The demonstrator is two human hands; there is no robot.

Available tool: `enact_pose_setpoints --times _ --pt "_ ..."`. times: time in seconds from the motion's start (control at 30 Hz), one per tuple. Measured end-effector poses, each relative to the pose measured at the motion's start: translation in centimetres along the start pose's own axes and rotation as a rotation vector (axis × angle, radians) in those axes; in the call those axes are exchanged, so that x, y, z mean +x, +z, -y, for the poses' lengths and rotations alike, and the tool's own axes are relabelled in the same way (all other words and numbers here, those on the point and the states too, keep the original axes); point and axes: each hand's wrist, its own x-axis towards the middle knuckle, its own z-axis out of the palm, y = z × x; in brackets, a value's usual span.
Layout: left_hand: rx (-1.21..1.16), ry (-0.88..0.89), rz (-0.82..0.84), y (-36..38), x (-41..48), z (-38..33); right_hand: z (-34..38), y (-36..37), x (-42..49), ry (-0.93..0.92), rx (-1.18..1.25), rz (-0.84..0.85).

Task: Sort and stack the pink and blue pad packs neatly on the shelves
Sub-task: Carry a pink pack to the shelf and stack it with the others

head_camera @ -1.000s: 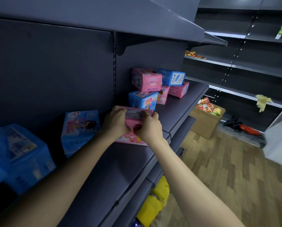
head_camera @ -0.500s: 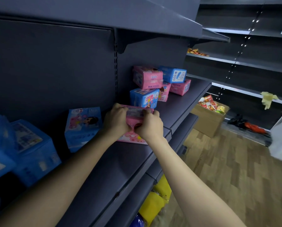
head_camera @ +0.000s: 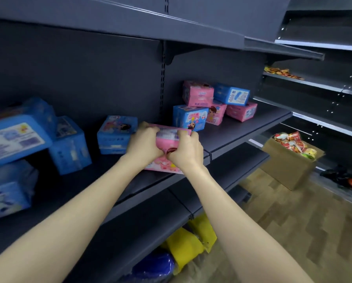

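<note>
Both my hands grip one pink pad pack [head_camera: 167,139] that rests on the dark shelf [head_camera: 242,129] near its front edge. My left hand [head_camera: 143,145] holds its left side, my right hand [head_camera: 186,152] its right side. A blue pack [head_camera: 114,137] stands just left of my hands. Further left lie several blue packs [head_camera: 69,148], blurred. Behind and to the right is a mixed heap: a blue pack [head_camera: 189,117], a pink pack [head_camera: 197,93] on top, another blue pack [head_camera: 232,96], and pink packs [head_camera: 241,111] at the right.
An upper shelf [head_camera: 171,27] overhangs the packs. Below, yellow bags [head_camera: 187,244] and a blue bag [head_camera: 152,266] sit under the lower shelf. A cardboard box [head_camera: 289,166] of snack packets stands on the wooden floor at the right, before more shelving [head_camera: 314,86].
My head has turned left, so more blue packs show at the left. Both hands stay on the pink pack, which has hardly shifted on the shelf.
</note>
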Motion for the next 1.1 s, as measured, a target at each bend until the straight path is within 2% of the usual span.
enact_pose_setpoints --times 0.5,1.1 --pt "0.081 -0.259 -0.174 -4.8 -12.0 0.5 4.3 -1.6 -8.1 -0.331 0.021 0.136" --pt "0.193 -0.641 -0.364 -14.3 -27.4 10.0 19.3 3.2 -19.7 -0.703 0.132 0.33"
